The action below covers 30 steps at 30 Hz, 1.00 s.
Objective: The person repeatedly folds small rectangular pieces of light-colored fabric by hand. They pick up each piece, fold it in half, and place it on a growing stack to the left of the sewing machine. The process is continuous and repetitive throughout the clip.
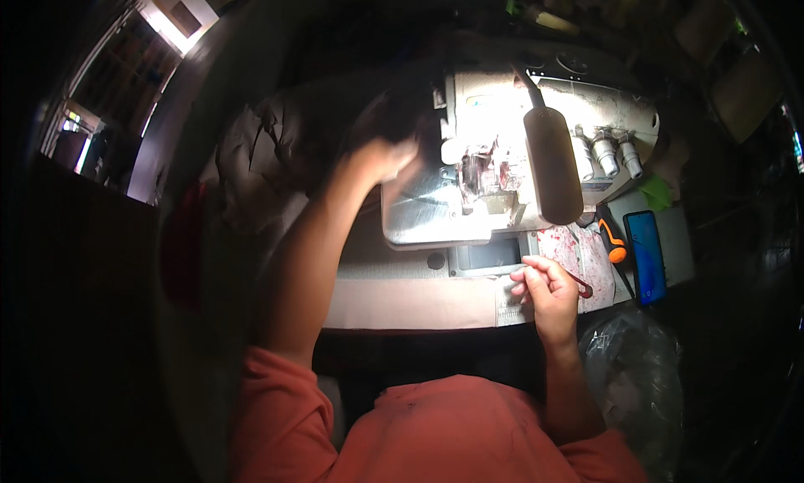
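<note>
My left hand (388, 160) reaches forward to the left of a white sewing machine (490, 94), close to dark cloth (394, 119). Motion smears its fingers, so its grip does not show. In front of the machine, my right hand (544, 290) is raised near the table edge, thumb and fingers bent toward each other. A thin dark red tool (584, 287) sticks out beside its knuckles; whether the hand holds it, I cannot tell. Bright light falls on the machine's metal bed (427, 211) and the glossy parts around its needle area.
A long brown lamp head (553, 169) hangs over the machine. On the right lie an orange-and-black handled tool (614, 244), a phone (645, 257) and red-specked cloth (586, 253). A clear plastic bag (632, 374) hangs below the edge. Crumpled pale fabric (255, 148) is at the left.
</note>
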{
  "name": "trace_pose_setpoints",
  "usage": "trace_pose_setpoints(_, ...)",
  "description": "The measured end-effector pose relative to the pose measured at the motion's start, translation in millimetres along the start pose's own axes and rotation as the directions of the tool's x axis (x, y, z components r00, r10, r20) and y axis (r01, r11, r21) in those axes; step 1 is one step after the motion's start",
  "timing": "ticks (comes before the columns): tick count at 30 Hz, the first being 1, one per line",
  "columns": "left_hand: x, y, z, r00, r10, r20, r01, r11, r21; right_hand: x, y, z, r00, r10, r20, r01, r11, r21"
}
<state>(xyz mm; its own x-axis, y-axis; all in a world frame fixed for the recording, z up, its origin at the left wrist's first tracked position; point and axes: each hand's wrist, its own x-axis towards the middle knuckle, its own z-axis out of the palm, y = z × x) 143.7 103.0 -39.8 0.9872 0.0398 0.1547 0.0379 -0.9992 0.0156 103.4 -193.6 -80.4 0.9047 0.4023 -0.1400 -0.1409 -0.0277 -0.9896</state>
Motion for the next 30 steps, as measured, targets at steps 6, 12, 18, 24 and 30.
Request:
trace_pose_setpoints(6,-16,-13,-10,0.989,-0.132,-0.068,0.120,0.980,-0.161,-3,2,8,0.987,0.045,0.155,-0.010,0.976,-0.220)
trace_pose_setpoints(12,-145,84,-31,0.936,-0.013,-0.351,-0.187,0.828,-0.528,6,-1,16,0.964,-0.177,0.200,0.243,0.892,-0.381)
trace_pose_setpoints(18,-151,128,-10,0.934,-0.125,-0.336,-0.166,0.680,-0.714,-8,-9,18,0.858,-0.449,0.248,0.513,0.750,-0.417)
trace_pose_setpoints(24,-127,122,22,0.974,-0.040,-0.223,-0.145,0.643,-0.752,-12,-15,12,0.945,-0.283,0.162,0.323,0.886,-0.334)
trace_pose_setpoints(30,-128,124,29,0.935,-0.043,-0.352,-0.268,0.567,-0.779,-10,-12,2,0.994,-0.047,0.098,0.055,0.995,-0.078)
